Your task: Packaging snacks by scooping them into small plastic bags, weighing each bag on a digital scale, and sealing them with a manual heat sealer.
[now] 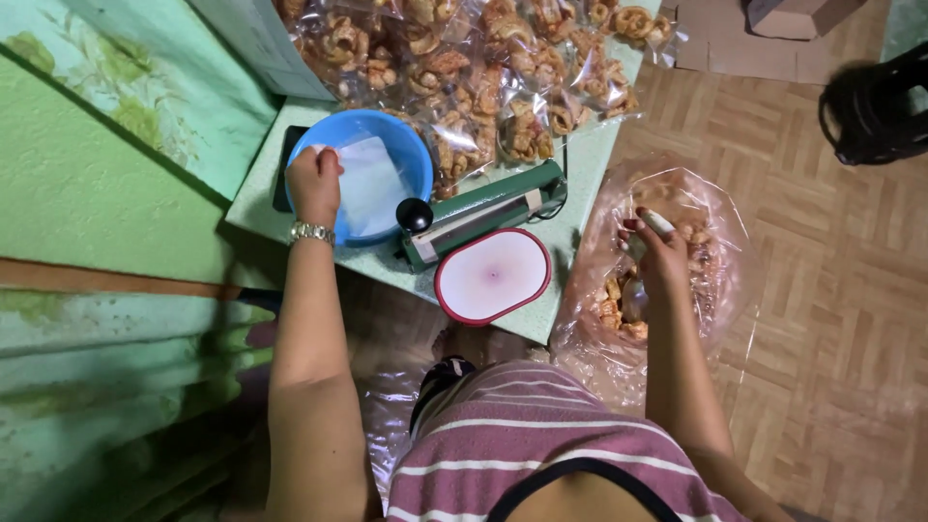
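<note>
My left hand (pixel 313 180) reaches into a blue bowl (pixel 406 147) on the low green table (pixel 253 198) and pinches the top of a stack of clear plastic bags (pixel 375 184). A metal watch sits on that wrist. My right hand (pixel 657 253) is down inside a large clear plastic sack (pixel 720 208) of fried snacks on the floor, closed round the handle of a scoop (pixel 639 290). A green heat sealer (pixel 483 211) with a black knob lies between the bowl and a red-rimmed white oval tray (pixel 493 275).
Several sealed small bags of snacks (pixel 493 77) are piled at the table's far side. Green floral bedding (pixel 97 174) lies to the left. Parquet floor, flat cardboard (pixel 735 48) and a black object (pixel 875 106) are at the right.
</note>
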